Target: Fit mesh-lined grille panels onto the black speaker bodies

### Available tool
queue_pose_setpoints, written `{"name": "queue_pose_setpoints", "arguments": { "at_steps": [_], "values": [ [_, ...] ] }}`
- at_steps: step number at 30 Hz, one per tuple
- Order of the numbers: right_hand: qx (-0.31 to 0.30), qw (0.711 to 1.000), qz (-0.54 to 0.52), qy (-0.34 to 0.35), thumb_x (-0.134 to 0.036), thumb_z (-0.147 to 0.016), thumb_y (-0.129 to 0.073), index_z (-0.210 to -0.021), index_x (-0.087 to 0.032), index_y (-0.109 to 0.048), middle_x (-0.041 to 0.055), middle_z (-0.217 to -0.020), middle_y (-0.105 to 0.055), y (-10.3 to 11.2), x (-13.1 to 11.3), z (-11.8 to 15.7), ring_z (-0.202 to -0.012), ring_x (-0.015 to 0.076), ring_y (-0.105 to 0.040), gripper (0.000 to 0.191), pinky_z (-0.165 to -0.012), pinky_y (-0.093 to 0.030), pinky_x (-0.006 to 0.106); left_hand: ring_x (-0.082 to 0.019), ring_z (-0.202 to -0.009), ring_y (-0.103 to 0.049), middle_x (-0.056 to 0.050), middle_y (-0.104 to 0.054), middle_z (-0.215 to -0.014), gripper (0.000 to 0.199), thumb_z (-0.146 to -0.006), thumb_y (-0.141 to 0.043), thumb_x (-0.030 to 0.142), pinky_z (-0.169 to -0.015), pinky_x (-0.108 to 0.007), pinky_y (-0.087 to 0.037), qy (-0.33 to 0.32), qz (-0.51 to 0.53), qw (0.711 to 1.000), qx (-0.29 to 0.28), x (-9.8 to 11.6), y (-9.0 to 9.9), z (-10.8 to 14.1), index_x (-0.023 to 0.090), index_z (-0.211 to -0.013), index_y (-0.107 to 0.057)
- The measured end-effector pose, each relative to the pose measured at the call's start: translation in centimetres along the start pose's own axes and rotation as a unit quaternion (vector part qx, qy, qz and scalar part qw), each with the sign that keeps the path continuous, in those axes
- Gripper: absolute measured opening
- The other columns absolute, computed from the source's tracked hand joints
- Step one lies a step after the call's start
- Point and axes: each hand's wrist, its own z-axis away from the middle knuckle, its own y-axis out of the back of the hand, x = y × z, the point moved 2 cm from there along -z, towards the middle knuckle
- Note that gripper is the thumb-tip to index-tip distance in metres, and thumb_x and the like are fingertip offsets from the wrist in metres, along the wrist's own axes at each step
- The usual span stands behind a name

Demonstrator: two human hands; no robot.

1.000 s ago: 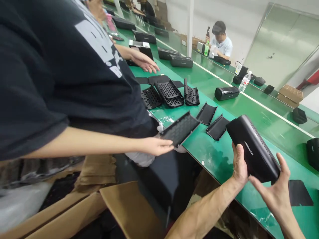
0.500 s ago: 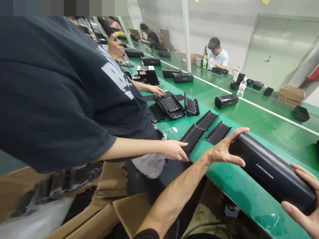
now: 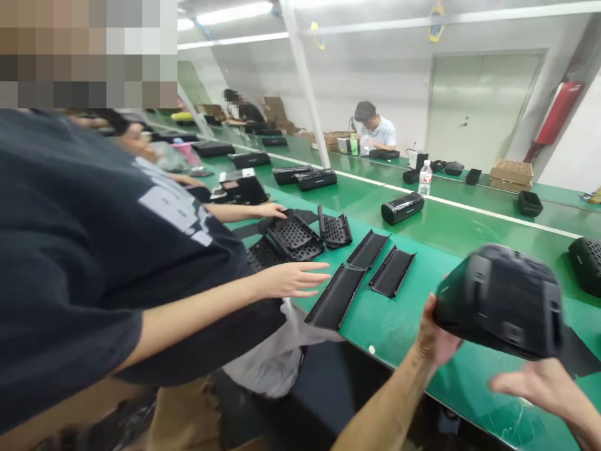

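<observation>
The black speaker housing [image 3: 502, 300] is tilted above the green surface [image 3: 385, 319]. The left hand [image 3: 437, 341] clamps its left side from below, forearm angled upward. The right hand [image 3: 539, 383], set apart, extends its thumb inward beneath; its grip cannot be determined.

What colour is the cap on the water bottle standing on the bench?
The water bottle has a white cap, seen best in the head view.
</observation>
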Motion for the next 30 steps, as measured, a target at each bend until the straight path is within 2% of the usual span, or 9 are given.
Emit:
{"name": "queue_pose_setpoints", "arguments": {
  "at_steps": [3,5,8,12,15,18,21,25,30],
  "values": [
    [0.047,0.997,0.017,0.063,-0.041,-0.084,-0.080,-0.173,-0.038,-0.003,0.0170,-0.152,-0.052,-1.3,-0.3,-2.6,-0.129,0.0432,-0.064,0.117,-0.098,-0.063,0.059,-0.042,-0.145,-0.055,-0.011,-0.071,-0.143,0.079,-0.087,-0.058,0.086,-0.116,-0.062,-0.047,0.055,-0.048,0.997,-0.022,-2.1,-0.6,0.2,0.029,-0.139,-0.070],
    [0.049,0.989,0.095,0.104,-0.023,-0.083,-0.072,-0.172,-0.038,-0.015,0.0162,-0.153,-0.050,-0.1,-0.5,-3.4,-0.134,0.0419,-0.059,0.107,-0.105,-0.058,0.060,-0.044,-0.146,-0.053,-0.012,-0.071,-0.141,0.076,-0.086,-0.063,0.083,-0.116,-0.063,-0.046,0.016,-0.099,0.995,0.012,-0.1,0.5,0.8,0.029,-0.139,-0.070],
    [-0.013,0.962,0.242,0.125,-0.004,-0.073,-0.066,-0.169,-0.034,-0.031,0.0172,-0.151,-0.053,2.1,-0.6,-3.3,-0.135,0.0443,-0.055,0.106,-0.107,-0.053,0.066,-0.044,-0.150,-0.046,-0.012,-0.062,-0.152,0.101,-0.069,-0.070,0.094,-0.118,-0.059,-0.045,-0.049,-0.168,0.983,0.050,4.9,2.7,2.2,0.030,-0.148,-0.061],
    [-0.086,0.945,0.289,0.125,0.002,-0.071,-0.065,-0.165,-0.030,-0.038,0.0197,-0.147,-0.056,2.6,0.0,-2.5,-0.132,0.0453,-0.056,0.102,-0.104,-0.053,0.067,-0.039,-0.131,-0.060,-0.014,-0.058,-0.149,0.123,-0.055,-0.097,0.068,-0.106,-0.047,-0.054,-0.045,-0.387,0.921,0.010,8.0,3.6,3.8,0.029,-0.158,-0.043],
    [-0.090,0.971,0.211,0.073,-0.013,-0.082,-0.076,-0.169,-0.034,-0.029,0.0192,-0.163,-0.042,2.4,1.0,-1.4,-0.150,0.0473,-0.042,0.102,-0.115,-0.045,0.069,-0.029,-0.109,-0.066,-0.009,-0.063,-0.134,0.100,-0.068,-0.091,0.060,-0.093,-0.039,-0.057,-0.062,-0.428,0.902,0.012,7.8,3.7,4.5,0.030,-0.152,-0.046],
    [-0.067,0.996,0.048,-0.032,-0.047,-0.085,-0.084,-0.173,-0.037,-0.014,0.0158,-0.177,-0.022,2.4,2.3,0.2,-0.160,0.0454,-0.030,0.113,-0.119,-0.045,0.063,-0.028,-0.109,-0.065,-0.008,-0.061,-0.137,0.089,-0.070,-0.087,0.061,-0.093,-0.038,-0.055,-0.109,-0.416,0.903,0.004,7.6,4.1,4.8,0.030,-0.145,-0.052],
    [-0.049,0.989,-0.096,-0.099,-0.066,-0.088,-0.077,-0.168,-0.039,-0.026,0.0127,-0.172,-0.037,1.7,3.2,1.7,-0.152,0.0396,-0.047,0.099,-0.115,-0.052,0.052,-0.031,-0.120,-0.062,-0.009,-0.057,-0.146,0.084,-0.070,-0.087,0.062,-0.100,-0.040,-0.053,-0.135,-0.407,0.903,0.001,7.6,4.8,4.7,0.030,-0.141,-0.056],
    [0.017,0.983,-0.144,-0.109,-0.064,-0.087,-0.081,-0.151,-0.036,-0.051,0.0102,-0.162,-0.051,0.6,3.3,2.3,-0.149,0.0361,-0.051,0.076,-0.120,-0.045,0.046,-0.034,-0.126,-0.058,-0.010,-0.058,-0.144,0.082,-0.072,-0.085,0.065,-0.105,-0.042,-0.049,-0.140,-0.419,0.897,0.011,7.7,5.3,4.3,0.029,-0.139,-0.057],
    [0.009,0.971,-0.164,-0.174,-0.064,-0.084,-0.080,-0.146,-0.030,-0.055,0.0119,-0.149,-0.061,0.7,3.3,2.2,-0.135,0.0374,-0.061,0.074,-0.106,-0.054,0.045,-0.039,-0.134,-0.056,-0.014,-0.049,-0.157,0.103,-0.070,-0.083,0.077,-0.108,-0.044,-0.049,-0.038,-0.421,0.906,0.002,8.1,5.1,3.9,0.030,-0.154,-0.045]
  ]
}}
